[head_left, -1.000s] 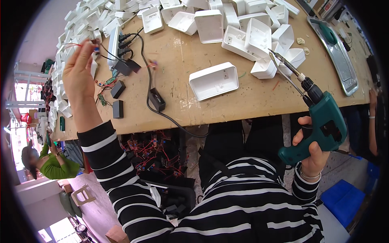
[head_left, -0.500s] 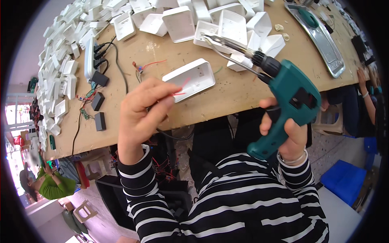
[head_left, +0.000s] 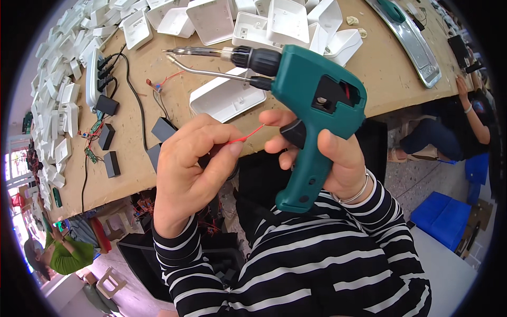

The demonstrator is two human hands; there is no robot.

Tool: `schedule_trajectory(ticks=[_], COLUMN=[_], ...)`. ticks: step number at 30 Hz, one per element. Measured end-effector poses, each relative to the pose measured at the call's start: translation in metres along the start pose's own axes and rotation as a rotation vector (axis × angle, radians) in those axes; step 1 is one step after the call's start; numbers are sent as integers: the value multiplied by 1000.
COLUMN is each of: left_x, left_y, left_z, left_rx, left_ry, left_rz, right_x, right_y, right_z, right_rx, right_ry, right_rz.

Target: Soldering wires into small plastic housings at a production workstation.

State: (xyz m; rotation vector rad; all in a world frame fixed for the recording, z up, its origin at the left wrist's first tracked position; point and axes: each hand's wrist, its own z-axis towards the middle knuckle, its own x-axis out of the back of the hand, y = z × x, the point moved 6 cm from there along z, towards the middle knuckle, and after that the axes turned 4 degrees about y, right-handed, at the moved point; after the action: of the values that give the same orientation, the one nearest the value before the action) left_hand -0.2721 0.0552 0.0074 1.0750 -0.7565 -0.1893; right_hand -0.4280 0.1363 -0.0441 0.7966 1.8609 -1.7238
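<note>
My left hand point(head_left: 190, 169) is raised in front of my chest, its fingers point(head_left: 224, 150) pinched narrow on a thin red wire point(head_left: 248, 135). The wire runs from that pinch over to the index fingertip of my right hand point(head_left: 327, 158), so it hangs in the air between both hands, off the counter point(head_left: 132, 153) and just below the tool. Right hand fingers are wrapped tight round the grip of a teal pistol-shaped soldering gun point(head_left: 311, 111), thumb on the near side, a bangle at the wrist. The gun has a black collar, a metal tip point(head_left: 195, 51) pointing left over the counter and a bent metal tube running under it. Both sleeves are black and white striped.

Right under the tip sits a white plastic housing point(head_left: 228, 98) lying flat near the counter edge. More white housings point(head_left: 264, 21) are piled at the far side and a long heap of them runs down the left rim. A white power strip point(head_left: 95, 79) with black plugs lies at left, and a black cable point(head_left: 138, 119) goes from it across the wood. Small black boxes point(head_left: 108, 145) and a few green circuit boards lie near the strip, a loose bit of red wire point(head_left: 158, 84) beside the cable. A metal tray point(head_left: 417, 47) is at far right.

Another person's arm point(head_left: 472, 108) reaches to the counter at right, a person in green point(head_left: 66, 253) sits at lower left. Blue crate point(head_left: 441, 216) on the floor at right
</note>
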Motion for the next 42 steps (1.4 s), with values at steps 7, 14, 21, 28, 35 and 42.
schedule_trajectory(ticks=[7,14,21,28,35,42], left_x=[-12,-31,-30,-29,-28,-32], left_y=[12,14,1,-5,-5,-7], left_z=[-9,-21,-14,-14,-11,-8], left_rx=[-99,-272,-330,-366,-311,-304], left_ry=[67,199,310,389,421,443], left_rz=[194,378,768,849,905,889], right_x=[2,13,12,26,32,27], right_y=[1,5,6,-33,-38,-26], right_z=[-6,5,8,-51,-113,-118], right_rx=[3,96,118,243,147,133], right_ry=[-1,73,114,235,371,284], right_rz=[10,6,-19,-413,-644,-752])
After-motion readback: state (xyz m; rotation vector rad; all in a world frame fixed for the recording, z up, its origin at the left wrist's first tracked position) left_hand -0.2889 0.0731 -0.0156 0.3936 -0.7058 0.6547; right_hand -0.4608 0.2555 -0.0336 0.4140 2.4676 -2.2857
